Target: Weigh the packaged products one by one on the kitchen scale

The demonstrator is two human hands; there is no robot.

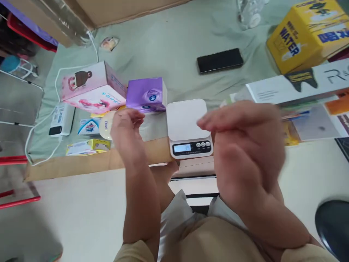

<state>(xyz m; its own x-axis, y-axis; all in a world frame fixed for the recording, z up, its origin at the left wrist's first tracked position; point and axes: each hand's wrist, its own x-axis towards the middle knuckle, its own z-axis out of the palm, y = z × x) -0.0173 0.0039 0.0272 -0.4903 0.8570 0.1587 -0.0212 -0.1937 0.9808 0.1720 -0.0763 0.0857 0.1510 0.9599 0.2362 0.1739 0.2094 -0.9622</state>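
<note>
A white digital kitchen scale (187, 120) with a lit display sits at the table's front edge, between my hands. My left hand (127, 131) hovers to its left, fingers loosely bent and apart, with nothing visible in them. Just beside that hand, partly covered by it, is a round cream-coloured Dove item (105, 125); whether they touch I cannot tell. My right hand (248, 149) is raised close to the camera at the scale's right, slightly blurred. Its fingers are pressed together and curled inward, which hides anything inside. Behind the scale stands a purple tissue-type pack (141, 92).
A pink box (87, 89), a small blue-white box (89, 126), a yellow box (88, 147) and a white power strip with cable (62, 119) lie left. A black phone (220, 61) lies behind. Rightward are a yellow WATER box (297, 40) and a long white box (302, 82).
</note>
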